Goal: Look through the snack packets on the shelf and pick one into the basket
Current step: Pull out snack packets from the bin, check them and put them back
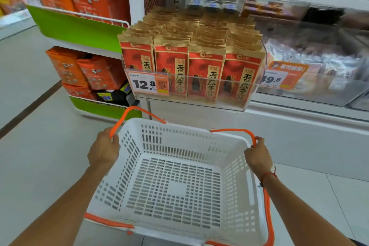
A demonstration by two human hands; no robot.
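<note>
basket (235,183) below shelf edge, left hand (103,151) and right hand (258,156) fingers curled round orange handles (234,130)

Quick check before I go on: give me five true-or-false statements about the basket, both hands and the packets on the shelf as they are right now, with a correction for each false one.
1. The basket already holds a snack packet. False: nothing lies in it.
2. The left hand grips an orange handle of the basket. True.
3. The right hand is reaching into the red packets. False: it holds the other orange handle.
4. The red packets stand upright in rows behind a clear front panel. True.
5. The price tag in front of the red packets reads 49.8. False: it reads 12.8.
</note>
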